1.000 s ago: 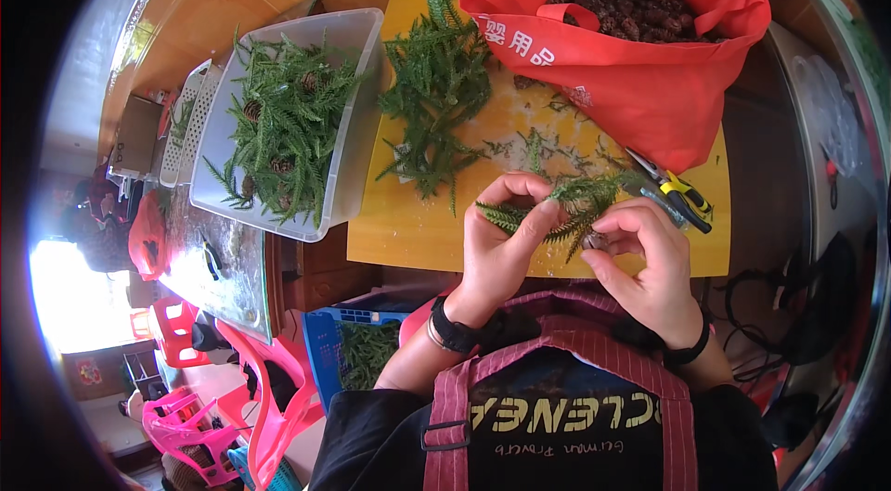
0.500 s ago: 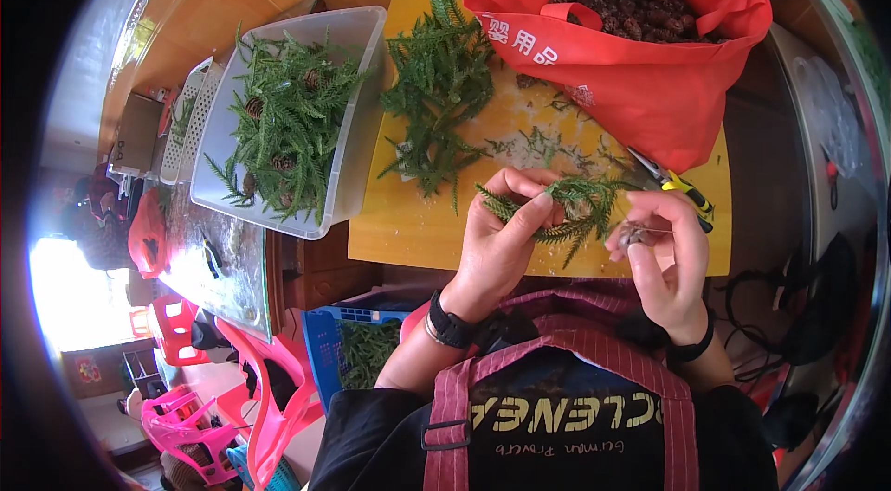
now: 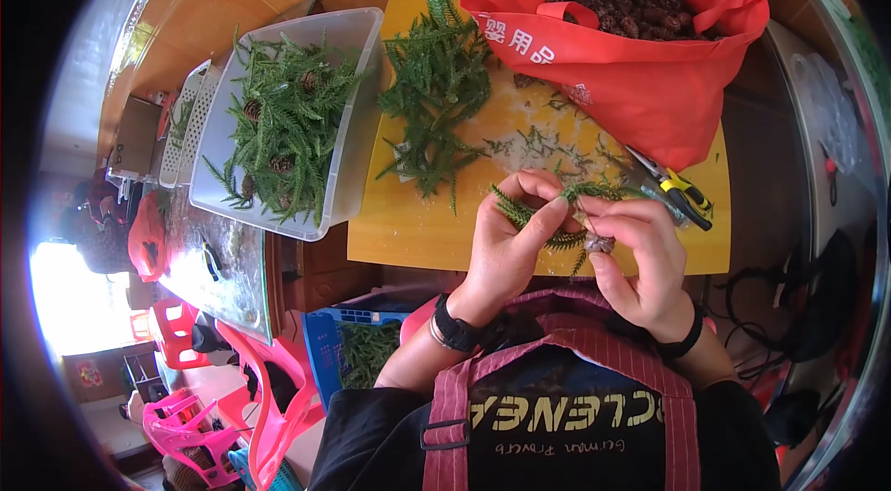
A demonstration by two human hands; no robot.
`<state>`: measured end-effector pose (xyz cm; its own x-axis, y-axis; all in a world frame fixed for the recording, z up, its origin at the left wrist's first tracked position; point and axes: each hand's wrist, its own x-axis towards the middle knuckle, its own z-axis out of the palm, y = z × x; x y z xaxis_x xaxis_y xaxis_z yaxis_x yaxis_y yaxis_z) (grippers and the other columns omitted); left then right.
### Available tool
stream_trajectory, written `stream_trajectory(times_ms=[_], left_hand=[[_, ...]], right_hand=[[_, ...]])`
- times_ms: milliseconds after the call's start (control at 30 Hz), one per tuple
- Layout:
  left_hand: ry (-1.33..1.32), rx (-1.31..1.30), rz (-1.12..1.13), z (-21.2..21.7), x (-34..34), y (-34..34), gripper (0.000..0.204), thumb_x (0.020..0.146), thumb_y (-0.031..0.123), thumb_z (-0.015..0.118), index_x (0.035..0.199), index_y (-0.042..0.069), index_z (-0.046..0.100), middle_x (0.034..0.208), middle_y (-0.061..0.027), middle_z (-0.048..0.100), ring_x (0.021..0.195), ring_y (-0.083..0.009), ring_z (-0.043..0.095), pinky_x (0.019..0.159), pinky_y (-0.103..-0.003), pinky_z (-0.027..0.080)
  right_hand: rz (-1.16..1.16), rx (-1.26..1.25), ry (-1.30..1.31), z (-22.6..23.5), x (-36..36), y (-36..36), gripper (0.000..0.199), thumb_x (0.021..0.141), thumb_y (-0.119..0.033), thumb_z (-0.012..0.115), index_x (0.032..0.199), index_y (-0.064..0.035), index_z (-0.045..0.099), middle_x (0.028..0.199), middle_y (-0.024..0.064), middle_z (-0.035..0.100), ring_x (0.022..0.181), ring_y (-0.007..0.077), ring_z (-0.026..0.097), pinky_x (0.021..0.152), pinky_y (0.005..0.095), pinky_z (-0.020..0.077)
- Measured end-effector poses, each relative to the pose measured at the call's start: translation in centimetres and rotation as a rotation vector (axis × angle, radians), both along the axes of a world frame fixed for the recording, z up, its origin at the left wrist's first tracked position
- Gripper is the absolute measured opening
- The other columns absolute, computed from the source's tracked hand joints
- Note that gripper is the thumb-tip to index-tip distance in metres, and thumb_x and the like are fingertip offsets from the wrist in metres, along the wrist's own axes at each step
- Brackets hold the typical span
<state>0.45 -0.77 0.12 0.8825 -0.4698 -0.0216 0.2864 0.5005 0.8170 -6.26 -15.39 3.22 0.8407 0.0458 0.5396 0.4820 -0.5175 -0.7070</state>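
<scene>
My left hand (image 3: 513, 233) pinches a green artificial pine sprig (image 3: 520, 209) between thumb and fingers, above the near edge of the yellow board. A small brown pine cone (image 3: 599, 243) sits in the fingers of my right hand (image 3: 642, 254), close against the sprig. Both hands nearly meet at the sprig's stem, and the fingers partly hide where cone and sprig come together. Beyond them lies a heap of loose green sprigs (image 3: 436, 83). Yellow-and-black pliers (image 3: 685, 197) rest on the board just past my right hand.
A red bag (image 3: 640, 83) full of pine cones (image 3: 631, 4) stands at the far right. On the left, a clear plastic tub (image 3: 345, 166) holds sprigs with cones. Green clippings (image 3: 548, 143) litter the yellow board (image 3: 408, 236). A blue crate (image 3: 323, 352) with greenery stands below, near pink chairs (image 3: 278, 398).
My right hand has moved left with the pine cone, from apart to up against the sprig. The left hand keeps hold of the sprig, shifted only slightly.
</scene>
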Motion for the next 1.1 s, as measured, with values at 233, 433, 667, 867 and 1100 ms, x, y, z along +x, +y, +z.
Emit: stream_trajectory(times_ms=[233,433,667,867,1100], left_hand=[[-0.040,0.045,-0.085,-0.3,0.4,0.3,0.009,0.086,0.001,0.056,0.093,0.000,0.052,0.090,-0.0059,0.059,0.080,-0.0099,0.058,0.075,-0.025,0.049],[-0.121,0.167,-0.093,-0.6,0.4,0.6,0.013,0.084,-0.002,0.059,0.094,0.001,0.052,0.094,-0.0050,0.056,0.086,-0.0122,0.059,0.077,-0.025,0.049],[-0.196,0.113,-0.041,0.0,0.0,0.1,0.023,0.080,-0.002,0.064,0.100,0.001,0.051,0.097,-0.0024,0.052,0.086,-0.0089,0.056,0.075,-0.021,0.046],[-0.109,0.264,-0.053,0.3,0.0,0.4,0.033,0.077,-0.002,0.067,0.107,-0.001,0.053,0.095,-0.0034,0.052,0.085,-0.0092,0.056,0.074,-0.022,0.047],[-0.172,0.123,-0.094,-0.5,0.2,0.3,0.025,0.079,-0.005,0.063,0.103,0.001,0.056,0.100,-0.0025,0.052,0.088,-0.0105,0.057,0.078,-0.024,0.048]], right_hand=[[0.053,0.204,0.171,-0.1,0.0,-0.2,0.021,0.081,-0.004,0.052,0.101,0.0031,0.051,0.101,0.0144,0.051,0.084,0.0176,0.051,0.076,0.0277,0.0426],[0.129,0.497,0.298,-0.5,0.0,-0.3,0.022,0.085,-0.008,0.048,0.104,0.0030,0.047,0.102,0.0106,0.046,0.090,0.0147,0.047,0.079,0.0261,0.0390],[0.266,0.940,0.366,-2.9,0.0,-0.5,0.025,0.088,-0.010,0.045,0.111,0.0018,0.044,0.102,0.0089,0.050,0.100,0.0148,0.048,0.091,0.0284,0.0360],[0.275,1.062,0.318,-3.0,0.2,-0.3,0.027,0.088,-0.014,0.046,0.110,0.0015,0.044,0.102,0.0085,0.050,0.098,0.0143,0.048,0.089,0.0293,0.0370],[0.276,1.017,0.365,-3.3,0.3,-1.1,0.027,0.088,-0.015,0.047,0.110,0.0008,0.045,0.102,0.0073,0.050,0.095,0.0123,0.047,0.083,0.0255,0.0371]])
